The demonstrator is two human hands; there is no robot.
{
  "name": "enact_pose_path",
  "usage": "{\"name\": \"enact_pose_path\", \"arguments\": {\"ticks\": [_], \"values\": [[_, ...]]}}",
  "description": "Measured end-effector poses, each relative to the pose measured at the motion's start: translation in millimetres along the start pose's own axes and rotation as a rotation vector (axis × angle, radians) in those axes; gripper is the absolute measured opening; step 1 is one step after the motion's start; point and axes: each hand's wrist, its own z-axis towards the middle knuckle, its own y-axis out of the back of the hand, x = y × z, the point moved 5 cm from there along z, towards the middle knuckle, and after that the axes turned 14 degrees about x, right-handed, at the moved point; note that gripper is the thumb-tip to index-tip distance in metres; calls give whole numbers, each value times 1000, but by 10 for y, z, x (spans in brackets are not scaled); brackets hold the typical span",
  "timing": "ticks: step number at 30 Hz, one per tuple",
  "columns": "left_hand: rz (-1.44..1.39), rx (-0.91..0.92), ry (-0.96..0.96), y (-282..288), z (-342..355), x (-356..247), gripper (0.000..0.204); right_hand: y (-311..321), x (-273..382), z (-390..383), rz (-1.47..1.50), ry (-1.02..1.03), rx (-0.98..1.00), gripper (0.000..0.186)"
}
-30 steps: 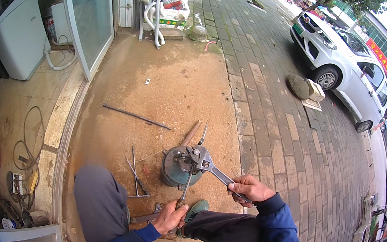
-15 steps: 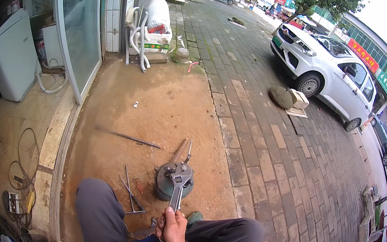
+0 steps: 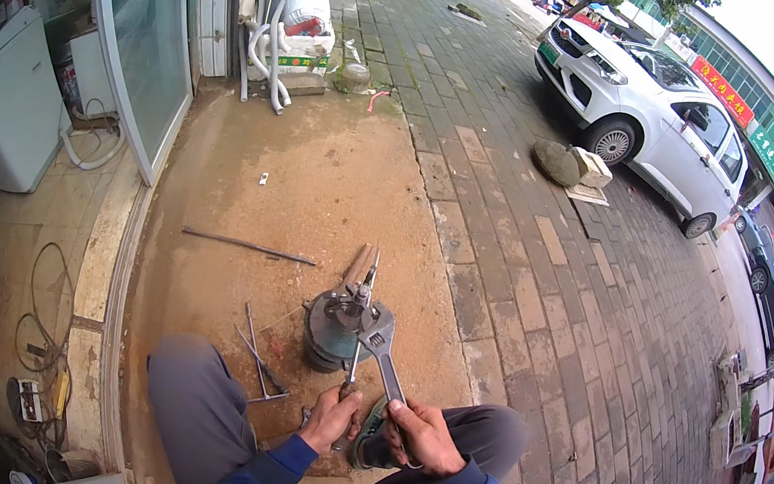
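Round metal motor part (image 3: 333,330), dark teal, on the dirt ground between the seated person's knees. Adjustable wrench (image 3: 382,348): jaw set on the part's top, handle clasped in the right hand (image 3: 422,437). Left hand (image 3: 331,418), just behind the part, closed around a thin rod (image 3: 352,368). Loose metal bar (image 3: 248,245) beyond the part.

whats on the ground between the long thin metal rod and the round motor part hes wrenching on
In the head view, only bare brown concrete lies between the long thin rod and the round metal part; the wooden stick lies off to the right.
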Motion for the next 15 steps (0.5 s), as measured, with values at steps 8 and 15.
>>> {"name": "enact_pose_path", "arguments": {"ticks": [8,15], "values": [[8,42,28,45,21,12,24,809,693,77,-264,-167,162,33],[21,48,11,48,24,-3,24,1133,841,315,-325,-225,217,33]]}}
